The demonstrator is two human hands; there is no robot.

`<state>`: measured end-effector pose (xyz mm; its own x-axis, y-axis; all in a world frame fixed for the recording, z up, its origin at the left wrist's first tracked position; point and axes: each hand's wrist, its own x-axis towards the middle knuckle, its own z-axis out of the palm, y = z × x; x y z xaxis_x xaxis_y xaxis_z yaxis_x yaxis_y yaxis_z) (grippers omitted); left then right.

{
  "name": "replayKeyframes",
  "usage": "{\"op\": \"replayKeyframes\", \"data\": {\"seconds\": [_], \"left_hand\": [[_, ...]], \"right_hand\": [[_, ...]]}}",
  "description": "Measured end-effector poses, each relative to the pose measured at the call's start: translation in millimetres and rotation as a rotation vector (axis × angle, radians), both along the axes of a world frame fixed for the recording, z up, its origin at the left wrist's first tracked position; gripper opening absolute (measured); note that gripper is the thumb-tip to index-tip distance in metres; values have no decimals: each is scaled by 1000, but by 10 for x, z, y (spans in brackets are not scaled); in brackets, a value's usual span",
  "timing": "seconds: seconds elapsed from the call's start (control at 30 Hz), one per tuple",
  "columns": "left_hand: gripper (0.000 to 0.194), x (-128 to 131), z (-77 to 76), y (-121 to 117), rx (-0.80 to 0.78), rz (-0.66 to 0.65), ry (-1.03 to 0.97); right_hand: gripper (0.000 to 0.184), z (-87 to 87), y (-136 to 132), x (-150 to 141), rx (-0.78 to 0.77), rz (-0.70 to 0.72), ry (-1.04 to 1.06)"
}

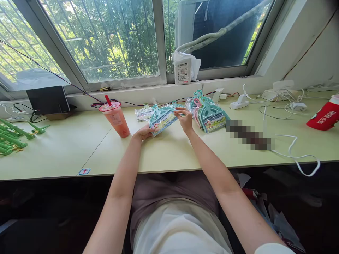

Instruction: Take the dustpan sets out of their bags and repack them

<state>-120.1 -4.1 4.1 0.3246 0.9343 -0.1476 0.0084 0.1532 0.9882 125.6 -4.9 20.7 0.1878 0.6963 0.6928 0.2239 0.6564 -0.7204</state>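
A teal mini dustpan and brush set [164,118] in a clear plastic bag is held up just above the table, tilted. My left hand [144,132] is closed on its lower left corner. Fingers of my right hand [184,119] pinch its upper right end. To the right lies a pile of similar bagged sets [212,115], mostly teal with a pink one among them. Behind the held set, another bagged set [144,113] lies on the table, partly hidden.
A drink cup [116,120] with a red straw stands left of my hands. Farther left are a black tablet [48,101] and green plastic pieces [13,137]. To the right are a power strip [239,101], white cables [307,155] and a red bottle [323,114].
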Motion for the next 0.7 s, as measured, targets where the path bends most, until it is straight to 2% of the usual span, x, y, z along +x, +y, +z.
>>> {"op": "replayKeyframes", "data": {"seconds": [0.17, 0.27, 0.43, 0.5, 0.57, 0.63, 0.7], "left_hand": [[60, 2, 9, 5, 43, -38, 59], [65, -4, 19, -16, 115, -94, 57], [69, 8, 65, -65, 173, -91, 42], [71, 7, 80, -68, 182, -76, 58], [73, 5, 88, -57, 188, -60, 90], [71, 12, 96, -41, 173, -67, 127], [66, 41, 112, -37, 147, -75, 141]], "right_hand": [[13, -66, 18, 11, 14, -113, -62], [15, -107, 39, 21, -36, -112, -26], [14, -96, 39, 15, -147, -26, 68], [26, -99, 65, 32, -280, 37, 142], [31, -123, 114, 63, -476, 166, 224], [23, -163, 173, 95, -618, 301, 282], [14, -209, 231, 113, -660, 352, 320]]}}
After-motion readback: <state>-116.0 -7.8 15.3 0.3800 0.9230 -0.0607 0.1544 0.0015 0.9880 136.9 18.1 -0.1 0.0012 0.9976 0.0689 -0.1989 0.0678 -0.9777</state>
